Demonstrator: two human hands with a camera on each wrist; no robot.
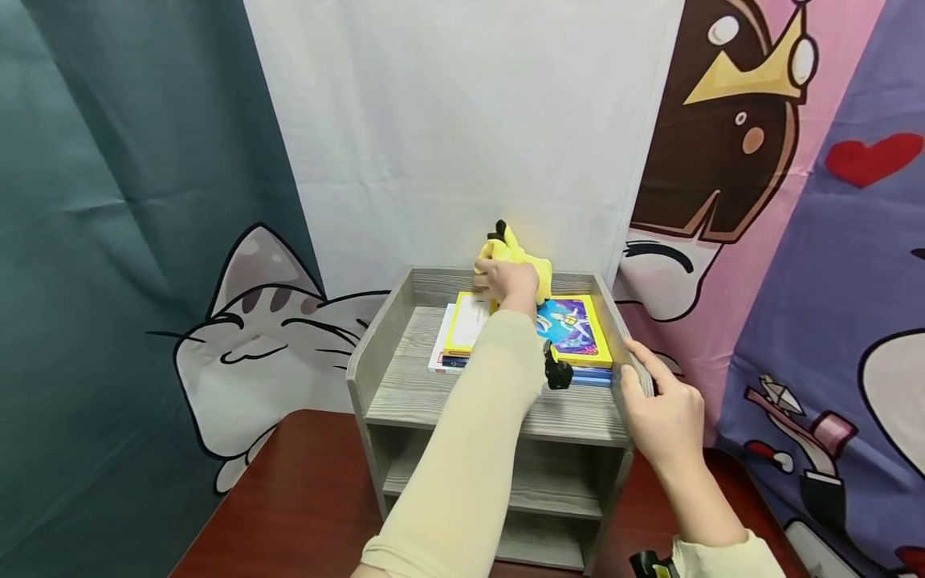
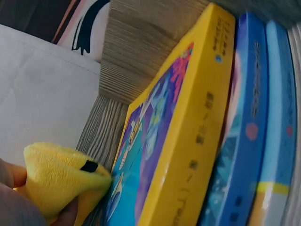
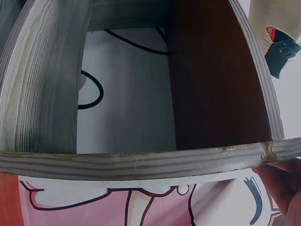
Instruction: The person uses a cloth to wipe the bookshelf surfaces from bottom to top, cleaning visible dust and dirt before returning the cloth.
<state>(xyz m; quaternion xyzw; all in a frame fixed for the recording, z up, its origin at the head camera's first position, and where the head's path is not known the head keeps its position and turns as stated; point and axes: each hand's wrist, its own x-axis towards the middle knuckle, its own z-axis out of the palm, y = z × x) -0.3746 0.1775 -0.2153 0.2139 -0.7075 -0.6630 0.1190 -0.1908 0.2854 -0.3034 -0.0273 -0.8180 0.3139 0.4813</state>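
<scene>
My left hand [image 1: 511, 282] grips a yellow plush toy [image 1: 540, 273] with black-tipped parts, at the back of the top level of a grey wood-grain shelf unit [image 1: 390, 365]. In the left wrist view the toy [image 2: 59, 176] sits between thumb and fingers, its lower end right by a yellow-framed book [image 2: 188, 155]. That book tops a stack at the right. A second stack of books [image 1: 468, 321] lies left of it, partly hidden by my forearm. My right hand [image 1: 668, 409] holds the front edge of the unit's right side panel [image 1: 614, 337].
Lower compartments [image 1: 556, 474] of the unit open toward me. It stands on a reddish-brown table [image 1: 289, 490]. Behind hangs a white cloth [image 1: 462, 136], with printed cartoon curtains at both sides. The right wrist view shows the unit's striped board edge [image 3: 131, 165].
</scene>
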